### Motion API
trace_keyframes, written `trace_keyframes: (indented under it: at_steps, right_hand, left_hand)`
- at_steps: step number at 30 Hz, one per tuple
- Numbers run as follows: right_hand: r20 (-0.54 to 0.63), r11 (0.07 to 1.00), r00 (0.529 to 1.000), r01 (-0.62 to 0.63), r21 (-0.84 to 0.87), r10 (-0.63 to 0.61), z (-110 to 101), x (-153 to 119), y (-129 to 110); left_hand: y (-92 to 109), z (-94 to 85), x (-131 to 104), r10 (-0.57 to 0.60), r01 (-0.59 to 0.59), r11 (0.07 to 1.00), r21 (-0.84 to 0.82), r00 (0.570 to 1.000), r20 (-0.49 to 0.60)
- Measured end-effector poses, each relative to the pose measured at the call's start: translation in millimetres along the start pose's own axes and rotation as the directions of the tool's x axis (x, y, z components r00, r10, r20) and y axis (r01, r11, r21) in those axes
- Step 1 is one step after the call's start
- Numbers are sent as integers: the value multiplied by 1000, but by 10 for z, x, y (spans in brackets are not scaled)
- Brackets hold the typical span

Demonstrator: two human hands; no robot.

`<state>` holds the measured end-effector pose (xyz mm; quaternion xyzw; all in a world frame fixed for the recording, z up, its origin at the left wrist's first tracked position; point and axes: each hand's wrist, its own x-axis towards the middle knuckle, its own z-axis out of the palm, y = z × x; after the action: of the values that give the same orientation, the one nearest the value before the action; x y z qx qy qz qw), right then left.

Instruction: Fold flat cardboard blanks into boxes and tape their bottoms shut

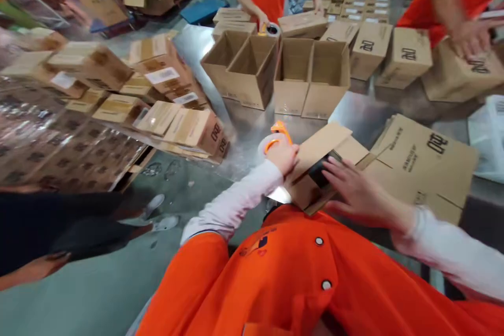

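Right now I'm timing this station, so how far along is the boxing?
Looks done: the closed boxes at left. In hand: a box with open flaps under the right hand, the left hand holding a tape dispenser. Apparently left: four open-topped boxes and the flattened cartons.

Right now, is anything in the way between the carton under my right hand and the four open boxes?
Only the tape dispenser in your left hand pokes into the left side of the gap. To its right, nothing visible stands between the carton and the open boxes, just tabletop.
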<state>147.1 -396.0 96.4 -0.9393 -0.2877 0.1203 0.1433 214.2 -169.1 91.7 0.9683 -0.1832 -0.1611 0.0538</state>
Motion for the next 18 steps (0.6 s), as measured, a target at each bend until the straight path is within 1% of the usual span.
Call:
trace_keyframes:
  at_steps: [1, 2, 3, 4, 6, 7, 9, 10, 11, 12, 13, 14, 15, 16, 17, 18]
  right_hand:
    - [-91, 993, 990, 98, -58, -103, 59, 14, -60]
    - [-163, 983, 973, 149, -109, -165, 143, 90, -100]
    - [-205, 975, 958, 176, -138, -201, 244, 214, -112]
    - [-227, 971, 948, 192, -145, -222, 353, 363, -96]
    - [-234, 971, 944, 212, -112, -233, 555, 655, 3]
    - [-236, 973, 945, 218, -71, -229, 634, 766, 70]
    - [-251, 971, 945, 231, 67, -208, 729, 894, 203]
    - [-272, 958, 945, 234, 166, -184, 745, 918, 260]
    - [-295, 931, 944, 232, 282, -146, 745, 926, 309]
    - [-314, 884, 945, 222, 410, -92, 731, 927, 349]
    - [-322, 817, 946, 207, 538, -28, 706, 926, 383]
    - [-317, 730, 947, 187, 657, 43, 674, 929, 409]
    - [-302, 628, 946, 164, 760, 119, 637, 936, 431]
    - [-273, 512, 943, 142, 847, 191, 595, 945, 449]
    - [-230, 380, 939, 122, 917, 255, 548, 949, 464]
    - [-174, 235, 933, 102, 967, 314, 497, 944, 476]
  left_hand:
    - [-105, -15, 52, 6, -6, 1000, -17, 1000, 5]
    - [-185, -23, 104, 16, -16, 999, -30, 1000, -3]
    - [-238, -24, 146, 21, -22, 999, -41, 1000, -13]
    - [-266, -23, 174, 17, -19, 999, -48, 1000, -26]
    - [-278, -25, 173, -2, -1, 998, -60, 998, -57]
    - [-280, -32, 143, -22, 15, 997, -77, 996, -83]
    - [-301, -52, 34, -66, 40, 988, -149, 983, -171]
    - [-321, -56, -37, -77, 26, 979, -204, 966, -246]
    - [-343, -46, -111, -77, -15, 965, -260, 938, -339]
    - [-362, -17, -182, -62, -88, 947, -309, 894, -445]
    - [-373, 34, -244, -34, -191, 921, -341, 831, -556]
    - [-371, 111, -290, -3, -312, 883, -350, 743, -669]
    - [-356, 208, -317, 24, -438, 835, -334, 636, -772]
    - [-329, 320, -325, 45, -546, 782, -299, 529, -848]
    - [-293, 438, -315, 61, -626, 735, -260, 443, -894]
    - [-252, 551, -294, 75, -678, 699, -229, 387, -919]
